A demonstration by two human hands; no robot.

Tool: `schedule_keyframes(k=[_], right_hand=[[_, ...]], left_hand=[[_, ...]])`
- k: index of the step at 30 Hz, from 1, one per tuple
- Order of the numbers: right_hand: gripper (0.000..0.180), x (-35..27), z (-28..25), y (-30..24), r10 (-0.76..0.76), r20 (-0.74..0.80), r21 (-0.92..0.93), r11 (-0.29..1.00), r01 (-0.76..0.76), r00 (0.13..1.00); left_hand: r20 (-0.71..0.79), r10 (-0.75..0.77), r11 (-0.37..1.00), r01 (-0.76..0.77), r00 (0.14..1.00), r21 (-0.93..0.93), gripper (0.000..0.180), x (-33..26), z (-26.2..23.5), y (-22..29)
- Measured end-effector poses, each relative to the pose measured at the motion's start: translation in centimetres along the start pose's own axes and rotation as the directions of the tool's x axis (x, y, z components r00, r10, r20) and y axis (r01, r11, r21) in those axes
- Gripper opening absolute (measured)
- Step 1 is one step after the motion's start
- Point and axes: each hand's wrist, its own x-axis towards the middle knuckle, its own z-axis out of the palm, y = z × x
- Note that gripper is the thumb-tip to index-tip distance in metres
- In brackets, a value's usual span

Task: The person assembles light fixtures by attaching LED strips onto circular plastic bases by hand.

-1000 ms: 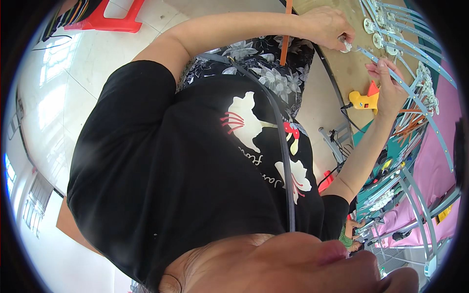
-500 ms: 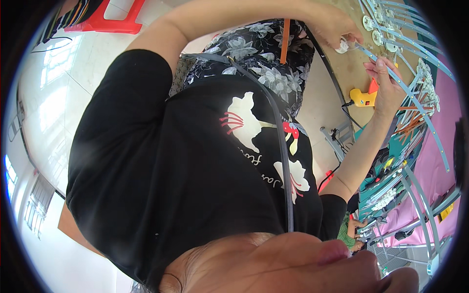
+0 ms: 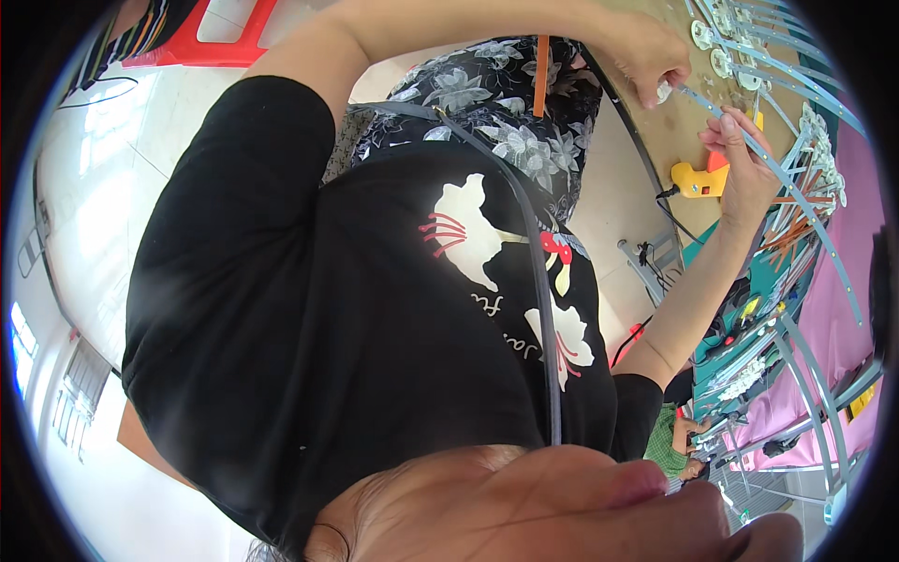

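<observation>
My left hand (image 3: 653, 61) reaches across the top of the view, its fingers pinched on a small white piece (image 3: 664, 92). Most of that piece is covered by the fingertips. Close beside it is the near end of a long light-blue strip (image 3: 803, 199) dotted along its length; whether the two touch I cannot tell. My right hand (image 3: 746, 169) grips this strip between thumb and fingers, not far from that end. The rest of the strip curves away to the right. A yellow and orange glue gun (image 3: 695, 180) lies on the worktable (image 3: 670, 140) beside my right hand.
Several similar blue strips with white round pieces (image 3: 721, 63) lie at the upper right. Past my right hand are a pile of white parts (image 3: 824, 159) and brown sticks (image 3: 791, 229). A red plastic stool (image 3: 253, 33) stands at upper left. Another person (image 3: 667, 440) shows at lower right.
My left hand has shifted slightly down and its fingers now cover more of the white piece. The right hand keeps its hold, with the strip almost unmoved.
</observation>
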Motion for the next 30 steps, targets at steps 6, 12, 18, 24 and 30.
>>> schedule_keyframes(k=[6, 12, 18, 24, 30], right_hand=[[0.025, -0.4, 0.1, 0.2, 0.042, -0.006, 0.010, 0.999, -0.042, 0.999], [0.023, -0.3, 0.0, 0.3, 0.047, 0.001, 0.089, 0.995, -0.046, 0.999], [0.023, -0.1, 0.1, 0.5, 0.098, 0.020, 0.168, 0.981, -0.100, 0.995], [0.023, 0.0, 0.5, 0.2, 0.110, 0.035, 0.158, 0.981, -0.114, 0.993], [0.024, -0.5, 1.0, -1.2, 0.053, 0.077, -0.048, 0.998, -0.049, 0.996]], left_hand=[[-0.248, -0.150, 0.907, 0.233, 0.957, 0.350, 0.044, 0.1, 2.8, -0.3], [-0.298, -0.041, 0.965, 0.115, 0.954, 0.235, 0.045, 0.0, 2.6, -1.1], [-0.096, -0.068, 0.972, 0.088, 0.993, 0.219, 0.037, 0.7, 1.6, -1.7], [-0.139, -0.037, 0.983, 0.061, 0.990, 0.175, 0.035, 0.8, 1.8, -2.0], [-0.156, -0.050, 0.978, 0.080, 0.986, 0.195, 0.034, 0.7, 2.0, -2.0]])
